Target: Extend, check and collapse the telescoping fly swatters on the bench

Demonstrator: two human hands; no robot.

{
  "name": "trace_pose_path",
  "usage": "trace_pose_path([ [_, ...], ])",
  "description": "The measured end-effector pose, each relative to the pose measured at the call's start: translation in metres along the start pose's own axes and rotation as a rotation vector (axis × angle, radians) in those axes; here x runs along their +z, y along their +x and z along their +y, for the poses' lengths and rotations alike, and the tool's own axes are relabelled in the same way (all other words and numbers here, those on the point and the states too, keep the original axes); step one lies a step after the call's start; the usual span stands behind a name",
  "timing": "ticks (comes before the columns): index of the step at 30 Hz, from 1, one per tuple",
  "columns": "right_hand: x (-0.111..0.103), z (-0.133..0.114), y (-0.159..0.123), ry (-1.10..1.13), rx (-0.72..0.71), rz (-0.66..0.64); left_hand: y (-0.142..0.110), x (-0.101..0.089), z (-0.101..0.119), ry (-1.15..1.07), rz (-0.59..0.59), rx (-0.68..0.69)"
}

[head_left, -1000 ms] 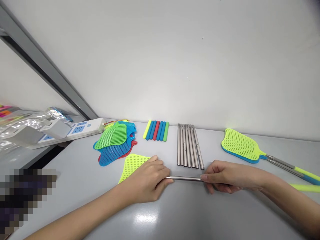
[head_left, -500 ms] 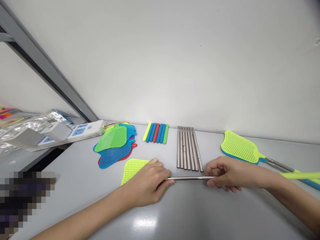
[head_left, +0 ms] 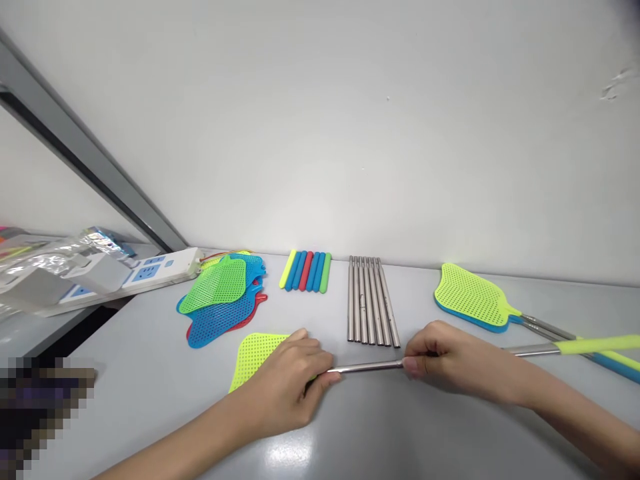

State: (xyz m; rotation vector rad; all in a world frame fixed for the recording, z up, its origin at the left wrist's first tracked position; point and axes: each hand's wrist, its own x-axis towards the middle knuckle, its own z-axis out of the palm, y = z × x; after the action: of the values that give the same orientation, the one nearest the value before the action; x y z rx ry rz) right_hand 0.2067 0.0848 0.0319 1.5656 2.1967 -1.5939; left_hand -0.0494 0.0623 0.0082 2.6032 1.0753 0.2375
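A fly swatter lies crosswise in front of me, with a yellow-green mesh head (head_left: 256, 357), a silver metal rod (head_left: 369, 367) and a yellow-green grip (head_left: 597, 344). At the neck, my left hand (head_left: 293, 377) pinches it and covers part of the head. My right hand (head_left: 445, 357) is closed around the rod further right, its fingertips at a step in the tube. Behind my right wrist the rod reappears and runs into the grip. Just beyond my hands lies a row of several loose metal rods (head_left: 370, 303).
Several coloured grips (head_left: 306, 272) lie near the wall, left of the rods. Loose mesh heads (head_left: 223, 313) are piled at the left, beside a white power strip (head_left: 165, 270). At the right, assembled fly swatters (head_left: 473, 297) lie stacked, shafts pointing right.
My right hand has come closer to my left along the rod, and its fingers have tightened. More rod shows behind the right wrist. The whole view has shifted slightly.
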Motion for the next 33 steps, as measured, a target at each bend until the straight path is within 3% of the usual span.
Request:
trace_pose_path([
  [4, 0.001, -0.001, -0.008, 0.081, 0.054, 0.042, -0.004, 0.000, 0.012, 0.023, 0.039, 0.012],
  [9, 0.005, -0.007, -0.006, 0.251, 0.054, -0.148, -0.007, 0.000, 0.018, 0.113, 0.125, 0.073],
  [16, 0.018, -0.006, 0.002, 0.430, 0.132, -0.261, -0.007, 0.002, 0.019, 0.163, 0.074, 0.101],
  [24, 0.016, -0.005, 0.001, 0.133, 0.082, -0.175, -0.003, 0.004, 0.016, 0.068, -0.063, 0.012],
  [33, 0.010, 0.002, 0.000, -0.107, -0.013, -0.175, -0.003, 0.004, 0.017, 0.039, -0.075, -0.006],
])
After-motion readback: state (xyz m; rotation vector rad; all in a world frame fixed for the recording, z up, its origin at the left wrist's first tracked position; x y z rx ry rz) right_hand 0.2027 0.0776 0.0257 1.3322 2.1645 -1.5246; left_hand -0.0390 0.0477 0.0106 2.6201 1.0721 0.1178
